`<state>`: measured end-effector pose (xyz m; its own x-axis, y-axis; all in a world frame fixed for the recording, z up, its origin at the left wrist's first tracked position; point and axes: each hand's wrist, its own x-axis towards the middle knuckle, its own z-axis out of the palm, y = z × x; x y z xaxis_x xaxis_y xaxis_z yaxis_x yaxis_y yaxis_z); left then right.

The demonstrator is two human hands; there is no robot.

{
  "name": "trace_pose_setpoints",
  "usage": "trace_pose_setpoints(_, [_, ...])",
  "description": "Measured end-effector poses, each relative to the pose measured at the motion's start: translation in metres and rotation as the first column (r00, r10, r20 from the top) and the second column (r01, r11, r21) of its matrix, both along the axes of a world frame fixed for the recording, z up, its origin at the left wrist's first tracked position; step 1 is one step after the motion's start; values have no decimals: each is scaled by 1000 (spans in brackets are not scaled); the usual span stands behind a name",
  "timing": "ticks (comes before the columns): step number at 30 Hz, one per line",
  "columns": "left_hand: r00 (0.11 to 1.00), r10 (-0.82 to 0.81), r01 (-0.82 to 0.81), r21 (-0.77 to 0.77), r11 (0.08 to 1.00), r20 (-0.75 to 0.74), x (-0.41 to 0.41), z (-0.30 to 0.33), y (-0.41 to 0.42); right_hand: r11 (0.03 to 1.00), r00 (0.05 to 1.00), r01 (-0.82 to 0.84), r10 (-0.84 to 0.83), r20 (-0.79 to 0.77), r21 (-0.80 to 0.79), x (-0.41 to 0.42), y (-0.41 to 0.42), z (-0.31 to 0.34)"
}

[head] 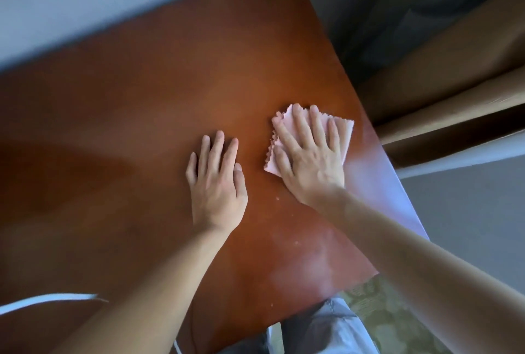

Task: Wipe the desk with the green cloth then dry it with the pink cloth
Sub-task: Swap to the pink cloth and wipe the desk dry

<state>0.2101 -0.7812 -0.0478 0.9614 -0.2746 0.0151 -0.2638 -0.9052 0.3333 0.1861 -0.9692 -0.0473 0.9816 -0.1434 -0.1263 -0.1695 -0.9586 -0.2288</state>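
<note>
pink cloth [345, 133] flat under right fingers [298, 123]

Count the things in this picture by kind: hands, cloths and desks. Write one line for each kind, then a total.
Hands: 2, the left hand flat on the wood and the right hand pressing the cloth
Cloths: 1, the pink cloth
Desks: 1, the brown desk
Total: 4
</note>
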Motion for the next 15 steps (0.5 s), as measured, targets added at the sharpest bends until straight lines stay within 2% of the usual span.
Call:
trace_pose_setpoints(6, [1000,6,-5,62,998,-23,-23,-5,-3,988,988,-156,156,-11,-3,-82,38,-11])
trace_pose_setpoints(9, [999,-39,37,107,994,21,-27,-9,0,974,974,-227,227,-29,-17,-79,18,-9])
trace_pose_setpoints(12, [998,-42,35,120,992,54,-26,-13,1,995,997,-74,73,-23,-64,-45,-21,-4])
trace_pose_setpoints(15, [996,-50,41,118,992,74,-27,-16,1,991,991,100,-107,-82,-84,-9,-51,1])
